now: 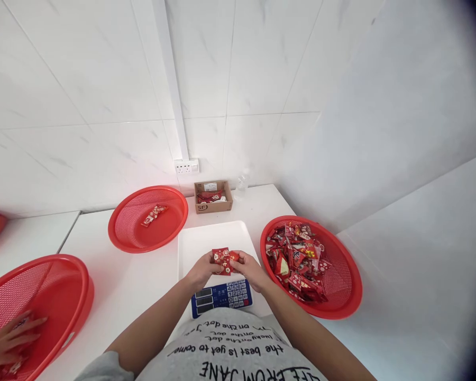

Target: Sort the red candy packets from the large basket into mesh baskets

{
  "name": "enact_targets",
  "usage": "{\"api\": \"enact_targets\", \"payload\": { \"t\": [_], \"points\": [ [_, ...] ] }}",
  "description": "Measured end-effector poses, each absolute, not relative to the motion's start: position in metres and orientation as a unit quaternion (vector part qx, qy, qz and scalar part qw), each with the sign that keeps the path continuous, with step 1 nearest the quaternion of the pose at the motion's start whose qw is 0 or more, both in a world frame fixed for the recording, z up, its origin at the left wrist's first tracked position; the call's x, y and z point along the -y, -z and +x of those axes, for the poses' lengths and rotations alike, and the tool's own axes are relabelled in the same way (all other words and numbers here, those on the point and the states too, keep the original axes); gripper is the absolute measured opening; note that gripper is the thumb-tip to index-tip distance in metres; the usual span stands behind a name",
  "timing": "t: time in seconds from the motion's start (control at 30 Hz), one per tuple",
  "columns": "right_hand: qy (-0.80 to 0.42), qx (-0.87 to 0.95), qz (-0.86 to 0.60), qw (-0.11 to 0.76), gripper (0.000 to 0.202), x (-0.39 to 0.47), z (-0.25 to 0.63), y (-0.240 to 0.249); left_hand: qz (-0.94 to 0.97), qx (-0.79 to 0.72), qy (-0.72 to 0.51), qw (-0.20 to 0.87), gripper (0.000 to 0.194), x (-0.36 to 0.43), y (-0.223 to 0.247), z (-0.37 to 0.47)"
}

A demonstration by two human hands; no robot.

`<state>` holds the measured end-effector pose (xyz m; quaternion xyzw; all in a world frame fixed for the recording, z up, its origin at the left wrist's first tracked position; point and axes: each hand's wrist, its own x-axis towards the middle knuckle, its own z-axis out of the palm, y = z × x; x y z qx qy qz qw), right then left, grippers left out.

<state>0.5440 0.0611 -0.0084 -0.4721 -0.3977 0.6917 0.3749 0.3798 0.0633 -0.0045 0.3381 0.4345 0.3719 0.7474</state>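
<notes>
Red packet (221, 262): in the head view, held between the person's two hands, above the near part of the scale's white platform (198, 238); pale flower shapes show on its face.
Left hand (204, 269): grasping the packet's left side, thumb over the printed face.
Right hand (249, 268): grasping the packet's right side; a bright red bit sits at its fingers, perhaps a second piece, though it is too small to tell.
Keypad panel (238, 292): blue, with number keys and dark displays, just below the hands.
Right basket (347, 288): red, beside the scale, heaped with red wrapped packets (297, 259).
Far-left basket (173, 227): red, near the wall, with a few patterned packets (154, 216) lying inside.
Near-left basket (79, 275): red; a co-worker's hand (14, 338) reaches into it, fingers spread, over some packets partly hidden there.
Cardboard box (213, 207): behind the scale, marked "SF", with red packets inside.
Clear bottle (243, 182): upright, just right of the box.
</notes>
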Motion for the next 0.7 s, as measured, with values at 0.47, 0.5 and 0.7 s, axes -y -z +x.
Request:
{"api": "enact_targets", "payload": {
  "t": [0.47,0.5,0.7],
  "points": [
    [-0.616,0.477,-0.502,0.375,0.027,-0.064,0.542,0.002,0.238,-0.449,-0.435,0.743,0.036,-0.056,-0.009,0.381],
    [-0.615,0.478,-0.501,0.377,0.026,-0.064,0.542,0.001,0.226,-0.453,-0.435,0.745,0.034,-0.056,-0.008,0.381],
    [-0.637,0.468,-0.479,0.382,0.024,-0.064,0.542,-0.004,0.207,-0.459,-0.428,0.75,0.032,-0.054,-0.004,0.384]
  ]
}}
